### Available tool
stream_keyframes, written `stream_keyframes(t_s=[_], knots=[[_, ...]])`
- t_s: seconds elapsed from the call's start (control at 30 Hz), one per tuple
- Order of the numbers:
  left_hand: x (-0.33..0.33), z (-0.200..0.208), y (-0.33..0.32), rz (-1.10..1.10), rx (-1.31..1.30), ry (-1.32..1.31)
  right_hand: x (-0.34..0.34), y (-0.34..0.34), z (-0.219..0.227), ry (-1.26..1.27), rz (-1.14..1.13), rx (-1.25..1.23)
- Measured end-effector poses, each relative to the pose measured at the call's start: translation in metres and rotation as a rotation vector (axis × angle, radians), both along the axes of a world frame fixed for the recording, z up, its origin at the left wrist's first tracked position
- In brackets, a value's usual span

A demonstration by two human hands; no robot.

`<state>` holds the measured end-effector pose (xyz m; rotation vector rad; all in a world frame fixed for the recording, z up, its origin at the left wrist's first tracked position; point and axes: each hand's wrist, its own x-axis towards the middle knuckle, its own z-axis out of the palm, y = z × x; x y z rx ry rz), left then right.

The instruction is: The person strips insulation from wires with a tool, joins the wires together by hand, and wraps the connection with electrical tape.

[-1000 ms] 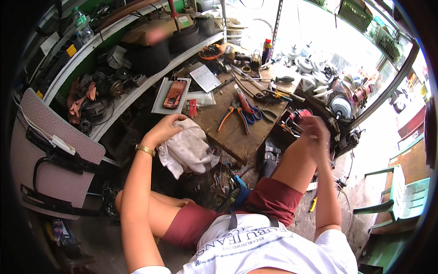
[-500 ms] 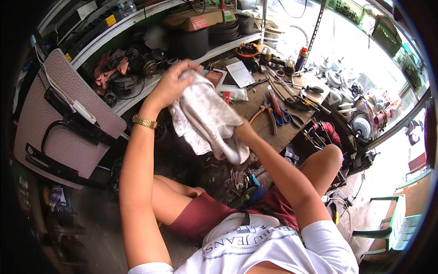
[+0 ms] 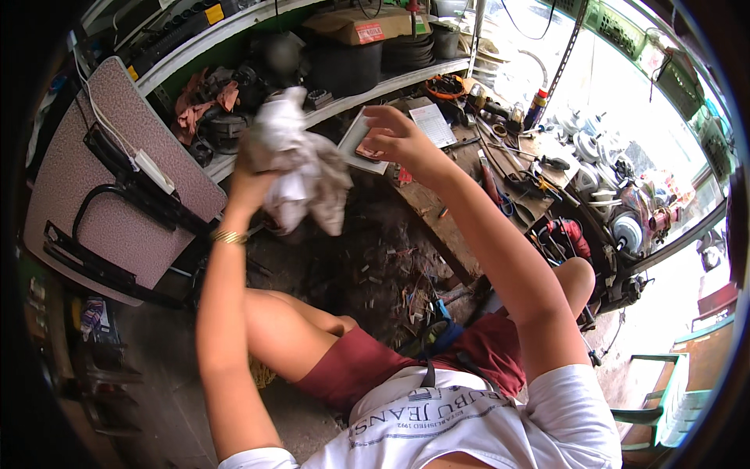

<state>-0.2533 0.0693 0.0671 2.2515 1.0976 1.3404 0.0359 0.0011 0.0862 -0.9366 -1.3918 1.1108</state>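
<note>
My left hand (image 3: 251, 181) grips a bunched, stained white rag (image 3: 308, 176) at the left end of the workbench; the rag is blurred and hangs down from the fingers. A gold watch (image 3: 229, 236) is on that wrist. Over the bench's near left corner, my right hand (image 3: 405, 142) has its fingers apart and slightly bent. Beneath and beside these fingers lies a flat white-edged piece (image 3: 353, 146) with a small reddish-brown card-like item, partly hidden. Whether the fingertips touch it is hard to tell. A white printed sheet (image 3: 433, 125) lies just beyond.
On the wooden bench (image 3: 437, 223) are a screwdriver (image 3: 553, 163), other hand tools and a spray can (image 3: 536, 108). Metal parts crowd the shelf behind. A folded pinkish table (image 3: 86, 195) leans at left. Scraps litter the floor below; a green chair (image 3: 664, 399) stands at right.
Both hands held the rag before. My right hand has let go of it and moved up over the bench's corner. The rag has gone left with my left hand.
</note>
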Motion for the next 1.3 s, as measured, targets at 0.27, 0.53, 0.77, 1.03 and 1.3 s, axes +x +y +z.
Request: stream_keyframes(t_s=[0.27, 0.53, 0.77, 1.03, 1.3], knots=[[-0.231, -0.031, -0.076, 0.339, -0.423, 0.026, 0.128, -0.059, -0.034, 0.012, -0.256, -0.251], [-0.349, -0.171, -0.164, 0.886, -0.789, 0.351, 0.229, -0.115, -0.037, -0.061, -0.562, -0.265], [-0.165, -0.109, 0.016, 0.024, -0.733, 0.288, 0.333, -0.210, -0.027, -0.150, -1.019, -0.123], [0.050, -0.334, 0.100, -0.141, -0.889, 1.146, 0.381, -0.443, -0.105, -0.304, -1.552, -0.322], [0.101, -0.449, 0.073, 0.194, -1.097, 0.949, 0.242, -0.728, -0.201, -0.470, -2.080, -1.146]])
